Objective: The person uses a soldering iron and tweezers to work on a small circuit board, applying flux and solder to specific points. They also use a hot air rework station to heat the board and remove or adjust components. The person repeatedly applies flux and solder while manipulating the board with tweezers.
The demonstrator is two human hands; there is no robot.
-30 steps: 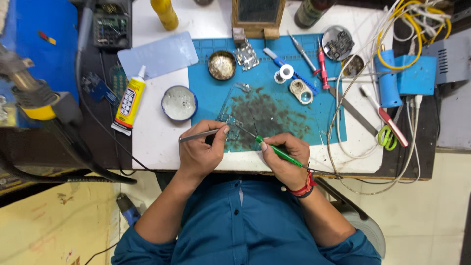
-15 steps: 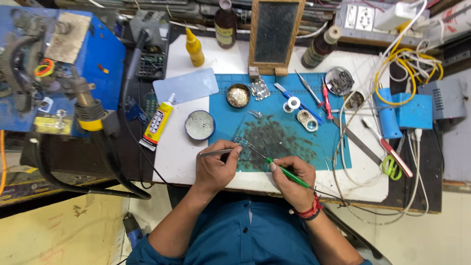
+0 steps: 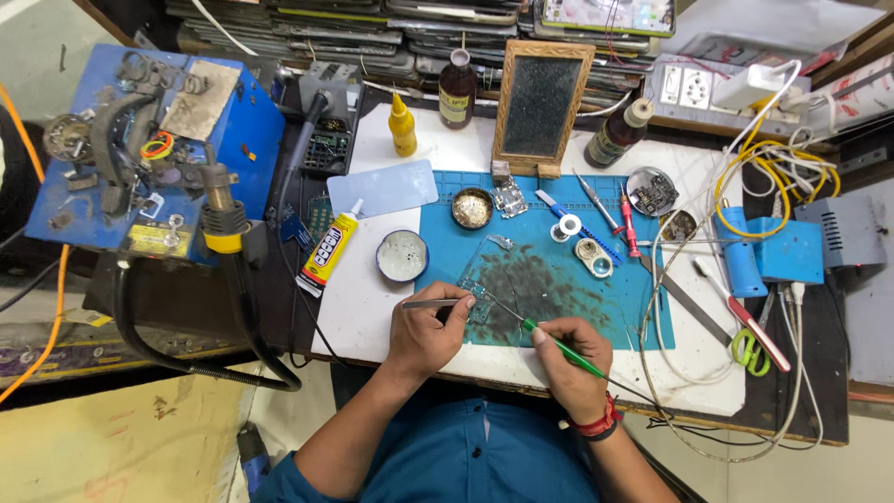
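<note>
The small part point(image 3: 480, 300) at the tweezers' point(image 3: 430, 304) tip is too tiny to identify.

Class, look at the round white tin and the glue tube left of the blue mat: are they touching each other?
Apart. The head view shows a strip of bare white table between the round white tin and the glue tube.

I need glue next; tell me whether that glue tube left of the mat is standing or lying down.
Lying down. The glue tube rests flat on the table edge, nozzle pointing up-right.
</note>
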